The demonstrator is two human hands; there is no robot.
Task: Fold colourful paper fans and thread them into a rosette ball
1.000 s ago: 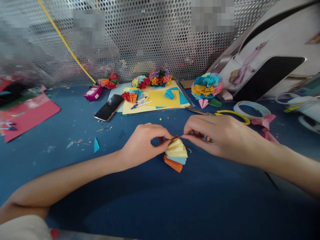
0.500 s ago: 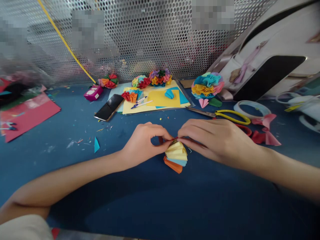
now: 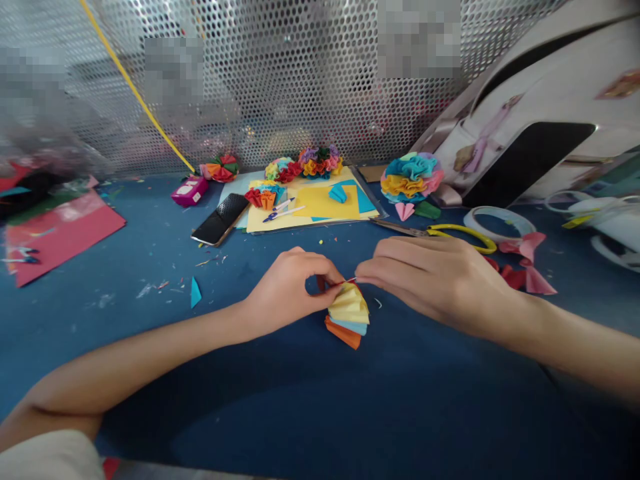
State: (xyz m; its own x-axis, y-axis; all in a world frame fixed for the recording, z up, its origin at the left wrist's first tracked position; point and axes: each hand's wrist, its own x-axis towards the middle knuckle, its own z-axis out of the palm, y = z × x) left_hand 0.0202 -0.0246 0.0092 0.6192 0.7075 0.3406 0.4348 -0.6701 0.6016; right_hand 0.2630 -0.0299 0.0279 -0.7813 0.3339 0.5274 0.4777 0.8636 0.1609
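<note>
Between finger and thumb, my left hand (image 3: 293,290) pinches the top of a pleated paper flower (image 3: 350,307). Its fanned layers hang down in pale yellow, light blue and orange, with a red edge at the top. My right hand (image 3: 435,273) is closed just to the right, its fingertips pinching the end of a thin whitish strip (image 3: 353,279) that runs to the flower's red edge. The strip's material is too small to make out. A small white curl (image 3: 378,303) lies on the blue table below my right fingers.
Yellow-handled scissors (image 3: 460,233), a tape roll (image 3: 500,223) and a pink paper bow (image 3: 533,250) lie right. Finished paper flowers (image 3: 413,177), coloured sheets (image 3: 327,200) and a phone (image 3: 220,220) sit farther back. A pale backpack (image 3: 540,87) stands against the perforated metal screen (image 3: 280,87).
My right fingertips have drawn slightly away to the right, opening a small gap where the thin strip shows. My left hand still pinches the flower. The view has shifted a little.
</note>
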